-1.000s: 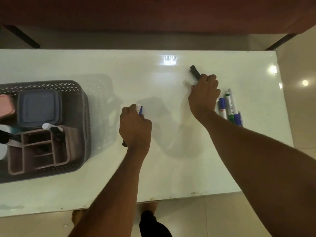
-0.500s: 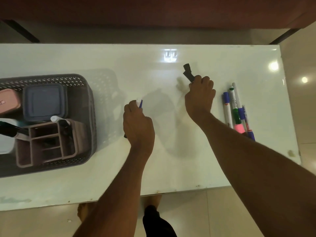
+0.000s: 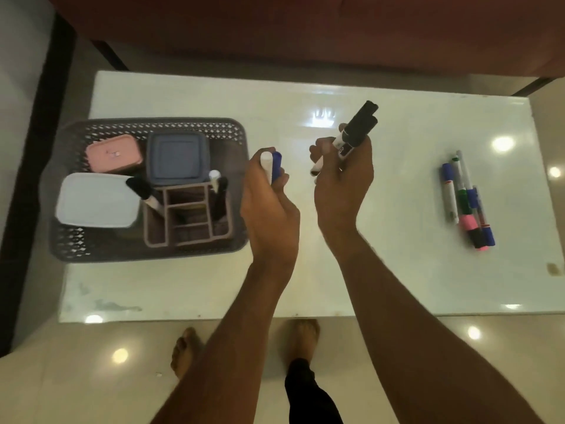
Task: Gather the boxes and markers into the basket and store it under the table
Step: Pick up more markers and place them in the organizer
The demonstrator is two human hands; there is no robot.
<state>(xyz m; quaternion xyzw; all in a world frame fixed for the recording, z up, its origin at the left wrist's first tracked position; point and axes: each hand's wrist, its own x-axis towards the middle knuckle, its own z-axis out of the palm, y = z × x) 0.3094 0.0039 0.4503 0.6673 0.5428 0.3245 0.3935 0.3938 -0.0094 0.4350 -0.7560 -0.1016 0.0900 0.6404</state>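
A brown perforated basket [image 3: 153, 126] sits at the left of the white table [image 3: 397, 270]. Inside it are a pink box [image 3: 113, 153], a grey-blue box [image 3: 177, 159], a white box [image 3: 96, 199] and a brown divided organizer [image 3: 186, 218] with markers standing in it. My left hand [image 3: 269, 203] is closed around blue-capped markers [image 3: 272, 163], just right of the basket. My right hand [image 3: 342, 182] is raised above the table middle, gripping black-capped markers [image 3: 357, 127]. Several more markers [image 3: 464, 203] lie in a bunch at the right side of the table.
A dark red sofa [image 3: 305, 32] runs behind the table's far edge. Glossy tiled floor [image 3: 91, 377] lies in front, with bare feet [image 3: 186, 350] by the near table edge.
My right hand lifted the black-capped markers off the table and drew them toward the middle. My left hand rose with its markers toward the basket. The view shifted left, showing the whole basket.
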